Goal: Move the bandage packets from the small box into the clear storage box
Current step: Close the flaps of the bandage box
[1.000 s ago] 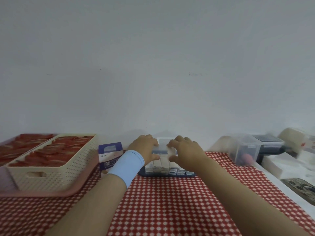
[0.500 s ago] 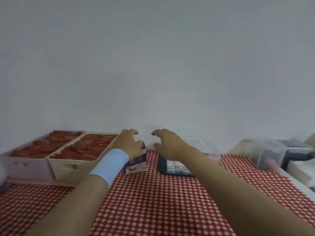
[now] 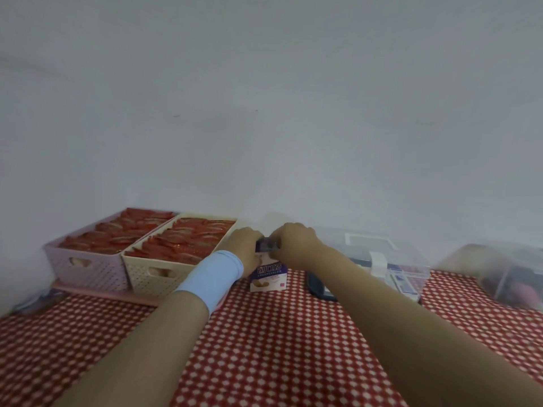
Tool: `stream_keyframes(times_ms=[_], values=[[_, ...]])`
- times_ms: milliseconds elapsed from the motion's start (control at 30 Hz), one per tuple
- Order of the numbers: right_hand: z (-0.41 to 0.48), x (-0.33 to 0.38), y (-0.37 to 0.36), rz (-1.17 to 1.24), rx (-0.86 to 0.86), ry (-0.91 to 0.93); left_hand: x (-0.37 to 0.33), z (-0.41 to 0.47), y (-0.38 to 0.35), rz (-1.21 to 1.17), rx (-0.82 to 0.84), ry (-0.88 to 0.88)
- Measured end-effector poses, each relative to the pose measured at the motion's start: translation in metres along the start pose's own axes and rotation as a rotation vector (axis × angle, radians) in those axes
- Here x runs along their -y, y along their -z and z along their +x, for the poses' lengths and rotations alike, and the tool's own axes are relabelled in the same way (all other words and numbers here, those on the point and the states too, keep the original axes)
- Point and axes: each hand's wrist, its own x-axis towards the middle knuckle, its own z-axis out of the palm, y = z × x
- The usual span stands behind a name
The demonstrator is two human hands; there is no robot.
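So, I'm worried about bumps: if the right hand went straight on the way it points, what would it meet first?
The small purple-and-white cardboard box: the right hand points leftward and is touching its top. Just beyond is the left hand, probably next, though depth is unclear.

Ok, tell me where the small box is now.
Head view, centre: the small box stands on the tablecloth between the cream basket to its left and the clear storage box to its right, the left hand and right hand gripping its top.
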Motion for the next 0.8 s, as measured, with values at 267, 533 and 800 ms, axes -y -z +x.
stream_keyframes(times_ms=[267, 533, 800], values=[[-0.011, -0.009, 0.0, 0.2, -0.087, 0.09, 0.008, 0.001, -0.001, -0.022, -0.004, -0.066], [-0.027, -0.018, -0.002, 0.32, -0.067, 0.171, 0.001, 0.0, 0.007, -0.143, 0.041, -0.077], [-0.06, -0.046, 0.061, 0.377, -0.27, 0.063, -0.05, -0.001, 0.058, -0.377, -0.062, -0.314]])
